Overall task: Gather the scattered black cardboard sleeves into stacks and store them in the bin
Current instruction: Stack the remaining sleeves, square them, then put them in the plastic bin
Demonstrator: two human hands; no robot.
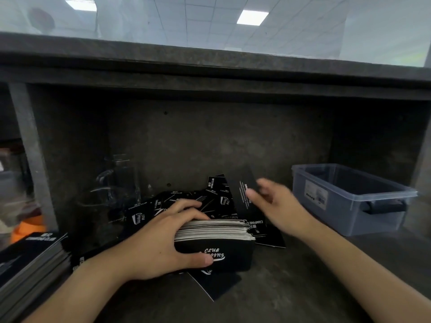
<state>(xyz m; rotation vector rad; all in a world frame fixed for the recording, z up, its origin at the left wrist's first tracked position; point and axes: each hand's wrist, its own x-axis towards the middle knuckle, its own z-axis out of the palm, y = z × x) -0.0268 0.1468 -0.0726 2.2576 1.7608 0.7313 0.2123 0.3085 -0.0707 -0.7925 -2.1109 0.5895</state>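
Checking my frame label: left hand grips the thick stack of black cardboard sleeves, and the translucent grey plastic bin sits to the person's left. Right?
One thing is wrong: the head view shows the translucent grey plastic bin to the person's right, not left. The left hand does grip the thick stack of black cardboard sleeves.

I see a dark, mottled desk point(291, 287) set in a recess. Mid-back on it, loose black sleeves point(177, 201) lie scattered and overlapping (white print up on most). A neat stack point(35, 255) sits at the left edge, a clear glass jug point(121, 178) behind, and a translucent bin point(345, 220) at right.
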